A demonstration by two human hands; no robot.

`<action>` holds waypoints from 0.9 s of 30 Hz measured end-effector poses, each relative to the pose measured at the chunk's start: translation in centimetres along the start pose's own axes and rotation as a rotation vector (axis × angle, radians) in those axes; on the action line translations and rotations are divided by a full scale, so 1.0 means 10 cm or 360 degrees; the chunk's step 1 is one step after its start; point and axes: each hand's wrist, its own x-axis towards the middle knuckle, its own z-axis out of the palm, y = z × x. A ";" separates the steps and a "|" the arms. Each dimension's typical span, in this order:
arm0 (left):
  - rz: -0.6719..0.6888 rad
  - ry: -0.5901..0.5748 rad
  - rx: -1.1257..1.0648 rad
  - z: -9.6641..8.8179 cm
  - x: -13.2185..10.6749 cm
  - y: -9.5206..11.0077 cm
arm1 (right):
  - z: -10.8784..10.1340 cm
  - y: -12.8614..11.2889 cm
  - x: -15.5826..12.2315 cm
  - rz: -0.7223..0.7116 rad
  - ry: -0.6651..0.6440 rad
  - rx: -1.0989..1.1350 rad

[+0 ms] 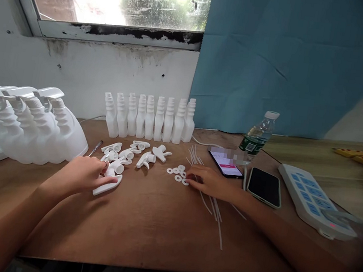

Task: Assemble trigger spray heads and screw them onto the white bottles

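A white plastic trigger spray head (108, 185) is held by the left hand (86, 176), with the thumb laid along it, at the left part of the brown wooden desk (141, 238). Several loose white plastic spray heads (145, 160) are scattered just beyond this hand, lying on their sides. Small flat white rings (175, 170) are gathered near the middle of the desk, and the nearest of them is reached by the fingertips of the right hand (205, 180). The thumb and forefinger are kept only narrowly apart (whether a ring is pinched between them, it cannot be told). Thin white plastic tubes (221, 237) are spread on both sides of the right wrist, some partly covered by it. Behind, nine slender white plastic bottles (149, 125) without spray heads are arranged upright in a row. At the far left, larger white plastic bottles (40, 130) are placed close together, with spray heads fitted. On the right, a black-screened phone (265, 187) is laid beside a white power strip (310, 200).
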 end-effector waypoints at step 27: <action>0.0717 0.0081 -0.1161 0.56 0.40 0.98 | 0.01 -0.11 0.08 -0.0514 0.0126 -0.0472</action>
